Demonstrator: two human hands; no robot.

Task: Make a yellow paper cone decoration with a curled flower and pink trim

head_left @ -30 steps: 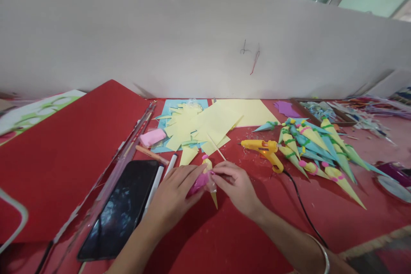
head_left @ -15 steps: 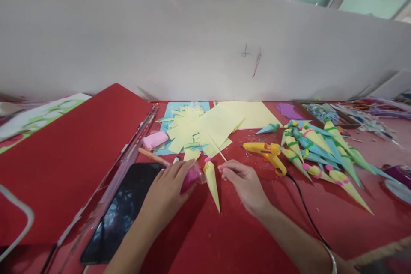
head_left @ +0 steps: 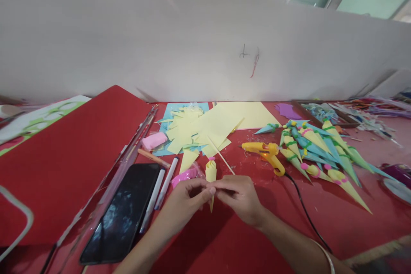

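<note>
A small yellow paper cone (head_left: pixel 210 170) with a pink blob at its top points its narrow end toward me. My left hand (head_left: pixel 189 201) and my right hand (head_left: pixel 239 197) meet in front of it, thumbs and fingertips pinched together. They cover its middle, and whether they grip the cone or only something tiny is hidden. Behind my left fingers lies a clear packet of bright pink clay (head_left: pixel 186 175). A thin pale stick (head_left: pixel 221 155) rests on the table beyond my right hand.
A yellow glue gun (head_left: pixel 265 150) with a black cord lies right, beside a pile of yellow and blue cones (head_left: pixel 316 141). Yellow paper pieces (head_left: pixel 186 128) are heaped behind. Left are a phone (head_left: pixel 123 214), two white markers (head_left: pixel 166 183) and a red board (head_left: pixel 73 158).
My right hand has let go of the stick, which now lies on the table. My left hand has left the pink packet, and both hands have come together. The cone has turned straighter.
</note>
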